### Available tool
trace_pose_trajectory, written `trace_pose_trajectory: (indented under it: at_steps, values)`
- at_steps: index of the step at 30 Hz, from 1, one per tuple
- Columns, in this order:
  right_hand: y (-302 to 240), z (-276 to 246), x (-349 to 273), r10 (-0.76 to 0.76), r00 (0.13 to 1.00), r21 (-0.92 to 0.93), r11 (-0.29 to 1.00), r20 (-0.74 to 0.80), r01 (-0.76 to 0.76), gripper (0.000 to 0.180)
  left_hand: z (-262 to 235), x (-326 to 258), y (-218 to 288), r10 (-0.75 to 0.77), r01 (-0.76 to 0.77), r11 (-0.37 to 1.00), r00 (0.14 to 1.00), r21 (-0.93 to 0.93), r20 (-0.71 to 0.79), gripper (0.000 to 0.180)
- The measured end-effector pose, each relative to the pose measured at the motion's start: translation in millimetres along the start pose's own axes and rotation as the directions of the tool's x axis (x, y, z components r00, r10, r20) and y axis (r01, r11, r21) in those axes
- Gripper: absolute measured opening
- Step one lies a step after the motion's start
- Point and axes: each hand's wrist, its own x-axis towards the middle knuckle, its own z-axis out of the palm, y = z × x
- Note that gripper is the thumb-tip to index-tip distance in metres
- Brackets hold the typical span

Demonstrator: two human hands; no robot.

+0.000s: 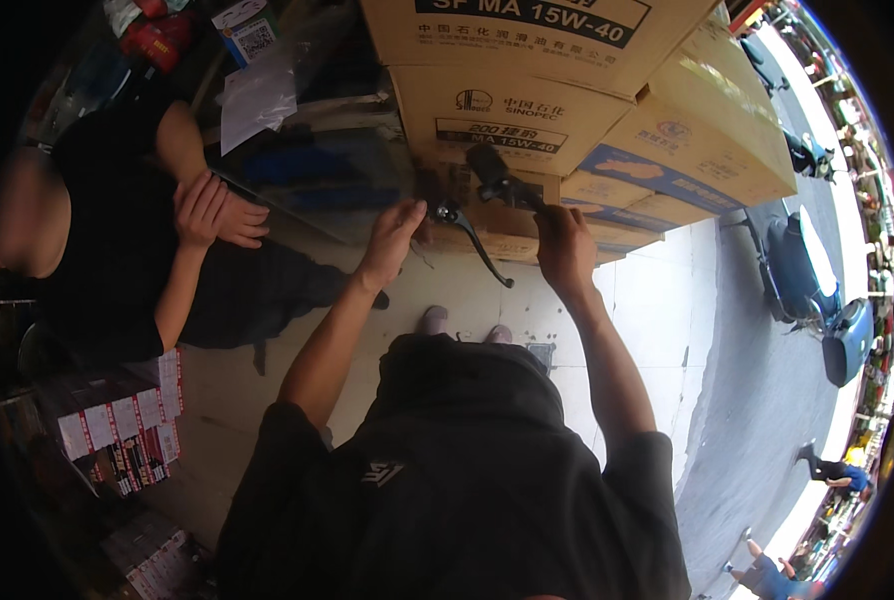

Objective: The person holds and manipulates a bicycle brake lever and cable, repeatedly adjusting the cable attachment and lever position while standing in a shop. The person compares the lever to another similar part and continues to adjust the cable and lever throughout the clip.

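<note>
In front of me, both hands are raised off the floor at the cardboard boxes. The closed fingers of my left hand grip the mount end of a black hand lever. Its curved blade slants down to the right and ends in a small ball tip. My right hand is closed around the narrow end of a black part with a blocky head, which points up and left. I cannot make out its exact kind. The two pieces are close together but held apart.
Stacked cardboard boxes stand just beyond my hands. A person in black sits at the left with crossed forearms, beside a dark glass-like case. Printed cartons are at lower left. A blue scooter stands on the road at right.
</note>
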Motion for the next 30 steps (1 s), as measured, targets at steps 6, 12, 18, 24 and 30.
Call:
trace_pose_trajectory:
  at_steps: [6,12,18,24,30]
  values:
    - [-16.5,-25.7,-29.9,0.23,0.972,0.223,0.951,-0.053,-0.213,0.023,4.6,16.8,9.3,-0.092,0.092,0.996,0.995,-0.002,-0.042,0.035]
    - [-28.8,-25.1,-49.0,0.333,0.942,0.377,0.87,0.023,-0.317,0.028,5.7,20.3,12.8,-0.095,0.1,0.982,0.995,0.161,-0.041,0.036]
    - [-46.8,-25.3,-59.7,0.343,0.933,0.393,0.847,0.112,-0.358,0.027,-9.9,31.6,22.5,-0.265,0.26,0.957,0.964,0.125,0.024,0.032]
    - [-68.4,-25.5,-59.4,0.335,0.922,0.383,0.839,0.197,-0.387,0.027,-8.8,31.3,28.3,-0.07,0.064,0.949,0.997,0.31,0.01,0.026]
    - [-76.6,-19.6,-57.7,0.328,0.919,0.417,0.82,0.221,-0.393,0.029,4.4,24.8,13.9,0.322,-0.206,0.688,0.946,0.695,-0.038,0.021]
